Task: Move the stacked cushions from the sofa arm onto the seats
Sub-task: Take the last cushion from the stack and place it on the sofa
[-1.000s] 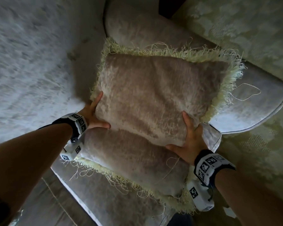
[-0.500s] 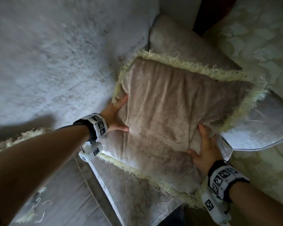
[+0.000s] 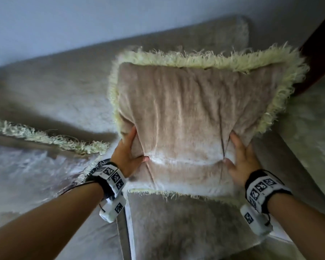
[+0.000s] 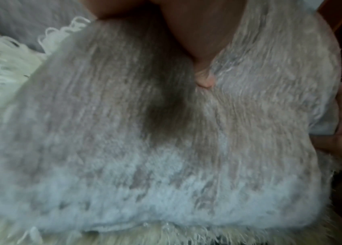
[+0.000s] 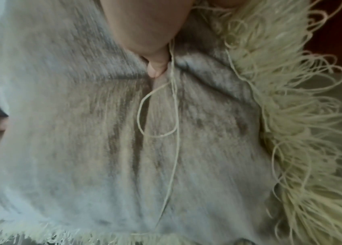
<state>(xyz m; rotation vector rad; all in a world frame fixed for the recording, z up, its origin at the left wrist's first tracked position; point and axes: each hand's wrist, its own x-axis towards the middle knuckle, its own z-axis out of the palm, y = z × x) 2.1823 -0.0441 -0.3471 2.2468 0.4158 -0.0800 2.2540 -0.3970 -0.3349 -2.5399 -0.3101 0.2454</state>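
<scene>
Both hands, left (image 3: 127, 153) and right (image 3: 239, 159), grip one beige plush fringed cushion (image 3: 191, 117) (thumbs dug in) above the grey velvet sofa (image 3: 176, 228), pale wall (image 3: 83, 19) behind.

Dim, flat indoor light with a cool grey-blue cast. Head view is softly motion-blurred, worst at the left edge and along the sofa back (image 3: 68, 85); wide-angle bending stretches the forearms at the bottom corners. The cushion (image 3: 191, 117) carries pale sheen streaks on its pile and a whitish band low down. A soft shadow lies on the sofa left of it. Left wrist view is blurred and noisy, with a dark shadow patch under the thumb (image 4: 204, 79). Right wrist view smeared; fringe (image 5: 291, 99) threads sharper.
</scene>
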